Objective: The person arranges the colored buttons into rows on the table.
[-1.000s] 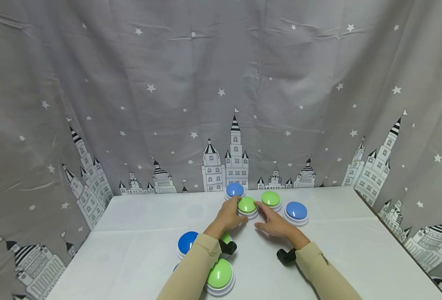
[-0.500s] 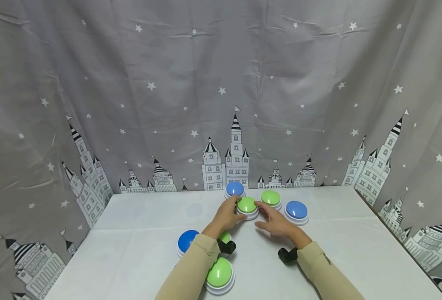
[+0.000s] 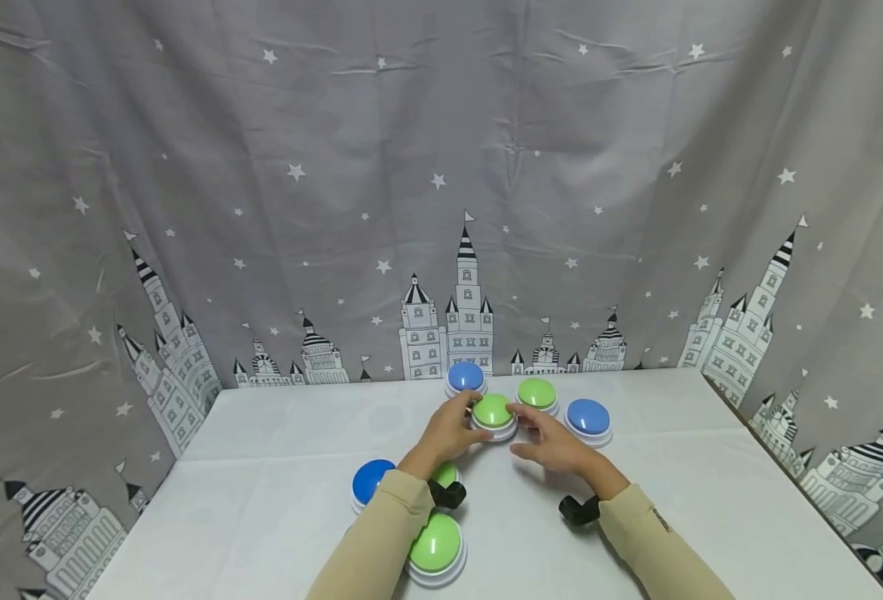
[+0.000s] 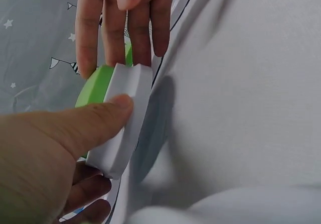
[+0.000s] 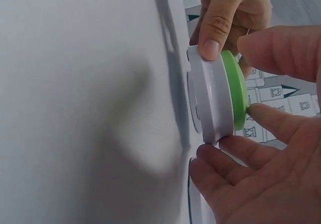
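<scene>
Green button sat near far edge of table: left hand pinched its white base, right hand, spread, touched other side. Seemed best: hold low, level, dome unpressed.

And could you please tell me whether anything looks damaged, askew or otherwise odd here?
Nothing stands out as damaged or spilled. The green button in the left fingers appears raised off the white table, but that fits its being held.
</scene>
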Demonstrator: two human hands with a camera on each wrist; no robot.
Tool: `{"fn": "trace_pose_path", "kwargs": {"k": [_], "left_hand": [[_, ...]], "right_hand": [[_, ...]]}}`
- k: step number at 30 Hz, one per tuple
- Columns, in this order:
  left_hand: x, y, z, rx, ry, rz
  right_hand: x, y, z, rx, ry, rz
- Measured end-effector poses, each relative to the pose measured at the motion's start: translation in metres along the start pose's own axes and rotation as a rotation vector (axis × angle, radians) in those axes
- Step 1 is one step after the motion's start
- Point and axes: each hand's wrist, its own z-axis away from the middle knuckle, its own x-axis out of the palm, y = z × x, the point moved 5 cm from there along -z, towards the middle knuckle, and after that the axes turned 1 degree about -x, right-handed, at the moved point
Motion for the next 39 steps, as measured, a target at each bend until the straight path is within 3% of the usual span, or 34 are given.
{"fn": "trace_pose_path", "kwargs": {"k": [8,17,28,39], "left_hand": [[-0.006,0.005,0.017,-0.005,-0.016,0.033],[-0.015,0.02,0.039,-0.005,-0.039,-0.02],[-0.024,0.047,0.064,0.003,-0.066,-0.08],[-0.021,0.051,0.087,0.012,-0.048,-0.062]], "right_hand": [[0.004,-0.011,0.015,-0.081,-0.034,-0.002],[0.005,-0.026,0.036,-0.21,-0.046,-0.008],[0.003,-0.042,0.062,-0.229,-0.067,-0.018],[0.007,-0.051,0.079,-0.26,-0.117,-0.067]]}}
